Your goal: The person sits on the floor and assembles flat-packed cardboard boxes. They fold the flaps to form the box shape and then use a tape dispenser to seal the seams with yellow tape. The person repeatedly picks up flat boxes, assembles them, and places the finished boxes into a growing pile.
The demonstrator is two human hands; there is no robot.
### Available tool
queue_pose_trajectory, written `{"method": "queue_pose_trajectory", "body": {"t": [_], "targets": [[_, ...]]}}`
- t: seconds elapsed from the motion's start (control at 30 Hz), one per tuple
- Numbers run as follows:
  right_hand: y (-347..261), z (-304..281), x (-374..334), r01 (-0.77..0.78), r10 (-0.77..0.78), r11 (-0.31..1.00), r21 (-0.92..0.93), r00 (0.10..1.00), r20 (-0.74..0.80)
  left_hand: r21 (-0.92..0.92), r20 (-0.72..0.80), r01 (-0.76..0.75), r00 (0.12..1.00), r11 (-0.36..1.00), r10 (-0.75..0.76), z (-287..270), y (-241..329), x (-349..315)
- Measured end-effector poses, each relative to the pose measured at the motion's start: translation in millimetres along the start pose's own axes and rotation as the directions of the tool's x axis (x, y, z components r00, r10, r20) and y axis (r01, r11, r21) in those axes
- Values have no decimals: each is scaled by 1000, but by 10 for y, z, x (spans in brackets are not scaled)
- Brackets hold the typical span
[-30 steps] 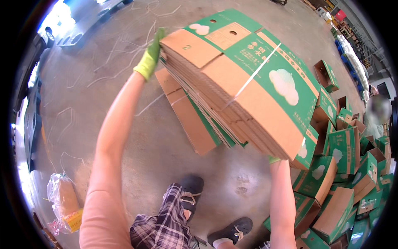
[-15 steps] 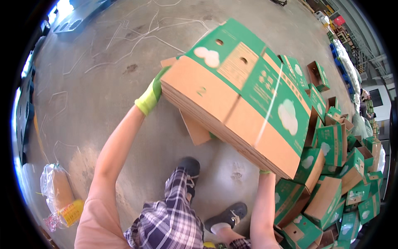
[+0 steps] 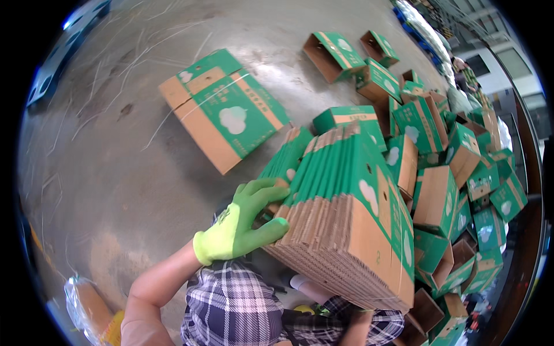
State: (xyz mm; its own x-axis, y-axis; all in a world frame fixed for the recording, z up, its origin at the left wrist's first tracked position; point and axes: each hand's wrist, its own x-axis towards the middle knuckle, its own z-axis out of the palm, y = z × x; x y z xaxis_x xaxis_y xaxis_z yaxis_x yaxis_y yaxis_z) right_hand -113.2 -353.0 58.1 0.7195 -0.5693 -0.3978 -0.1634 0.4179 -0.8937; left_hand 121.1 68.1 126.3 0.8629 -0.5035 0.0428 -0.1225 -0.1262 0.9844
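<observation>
A thick stack of flattened green-and-brown cardboard boxes [image 3: 340, 225] stands tilted on edge in front of me, its layers fanned apart along the top. My left hand [image 3: 242, 222], in a lime-green glove, grips its left side, thumb on the near layers and fingers curled over those behind. The right forearm [image 3: 358, 326] reaches up to the bottom of the stack, which hides my right hand and its fingers. Beyond the stack, to the left, another flat cardboard bundle [image 3: 231, 118] with a pale strap around it lies on the floor.
Many opened green-and-brown boxes [image 3: 435, 196] are heaped along the right side, and two more boxes [image 3: 334, 55] stand at the far end. Loose pale straps [image 3: 124, 72] are strewn over the floor at left. A plastic-wrapped package [image 3: 92, 305] lies at lower left.
The stack, earlier held broad side up in both hands, now stands on edge nearer my body with its layers spread. My left hand has shifted along it. The view has turned right.
</observation>
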Motion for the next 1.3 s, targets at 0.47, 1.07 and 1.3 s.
{"method": "queue_pose_trajectory", "body": {"t": [0.47,1.07,1.3], "targets": [[-625,-887,1501,-492,537,841,-226,813,224,-329,-35,458,868,826,-496,671,-1304,743],[-120,64,1994,-454,430,878,150,887,169,-606,107,363,919,708,-380,384,-1053,1500],[319,350,2286,-282,287,920,271,958,21,-322,-11,308,944,895,-329,400,-926,1880]]}}
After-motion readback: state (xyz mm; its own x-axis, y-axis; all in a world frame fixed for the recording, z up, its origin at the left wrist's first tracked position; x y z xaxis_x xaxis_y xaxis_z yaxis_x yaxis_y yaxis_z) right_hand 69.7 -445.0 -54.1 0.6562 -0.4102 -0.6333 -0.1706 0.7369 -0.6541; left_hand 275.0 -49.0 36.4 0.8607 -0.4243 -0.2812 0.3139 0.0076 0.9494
